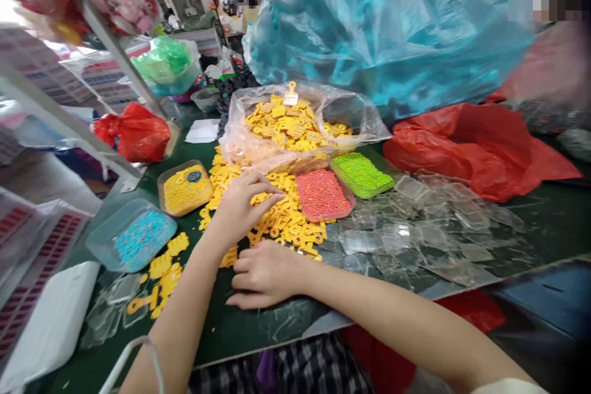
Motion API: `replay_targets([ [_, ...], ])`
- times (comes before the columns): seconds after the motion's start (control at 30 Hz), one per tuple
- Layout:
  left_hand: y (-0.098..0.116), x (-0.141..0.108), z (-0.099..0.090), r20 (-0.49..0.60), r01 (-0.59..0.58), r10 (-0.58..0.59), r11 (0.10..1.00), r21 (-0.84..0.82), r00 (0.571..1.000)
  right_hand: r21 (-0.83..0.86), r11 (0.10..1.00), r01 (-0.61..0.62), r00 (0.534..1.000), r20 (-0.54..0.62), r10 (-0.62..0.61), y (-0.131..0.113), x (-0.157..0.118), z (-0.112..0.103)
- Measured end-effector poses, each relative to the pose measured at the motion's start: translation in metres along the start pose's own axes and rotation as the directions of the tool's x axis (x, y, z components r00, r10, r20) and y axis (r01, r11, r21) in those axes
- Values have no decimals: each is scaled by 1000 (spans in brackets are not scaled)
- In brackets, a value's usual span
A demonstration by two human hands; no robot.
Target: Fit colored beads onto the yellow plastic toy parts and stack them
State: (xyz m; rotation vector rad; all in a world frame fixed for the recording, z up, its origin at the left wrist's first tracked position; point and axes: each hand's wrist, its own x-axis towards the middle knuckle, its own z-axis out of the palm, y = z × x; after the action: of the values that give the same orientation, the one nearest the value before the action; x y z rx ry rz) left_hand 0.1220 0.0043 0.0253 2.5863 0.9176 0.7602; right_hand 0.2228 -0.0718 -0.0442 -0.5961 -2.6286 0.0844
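My left hand (242, 202) reaches over a heap of small flat yellow plastic pieces (289, 231), some with ring-shaped ends. Its thumb and fingers are apart, with yellow showing between them and nothing visible held. Closer to me, my right hand (272, 274) rests palm down on the dark green tabletop (252, 335) at the heap's near edge. Its fingers are bent and the thumb sticks out to the left; the palm is hidden. A clear plastic bag (237, 126) behind the heap holds more yellow pieces.
Trays of yellow (182, 192), blue (143, 240), pink-red (323, 196) and green (364, 173) bits surround the heap. Clear plastic pieces (415, 231) spread on the right. A red bag (466, 148) and large blue bag (392, 31) stand behind. A white box-like object (50, 320) lies at left.
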Motion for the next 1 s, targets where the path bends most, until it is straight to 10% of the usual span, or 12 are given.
replay_targets([
  [0.17,-21,-92,-25,-14,346,-347,938,-13,938,13,999,-31,998,-52,32,3,-2,-3],
  [0.33,-32,-147,-9,5,468,-469,883,13,883,36,993,-108,993,-36,110,0,-1,3],
  [1.0,-27,-146,6,-2,396,-398,913,95,917,32,984,-174,983,-56,176,0,-3,8],
])
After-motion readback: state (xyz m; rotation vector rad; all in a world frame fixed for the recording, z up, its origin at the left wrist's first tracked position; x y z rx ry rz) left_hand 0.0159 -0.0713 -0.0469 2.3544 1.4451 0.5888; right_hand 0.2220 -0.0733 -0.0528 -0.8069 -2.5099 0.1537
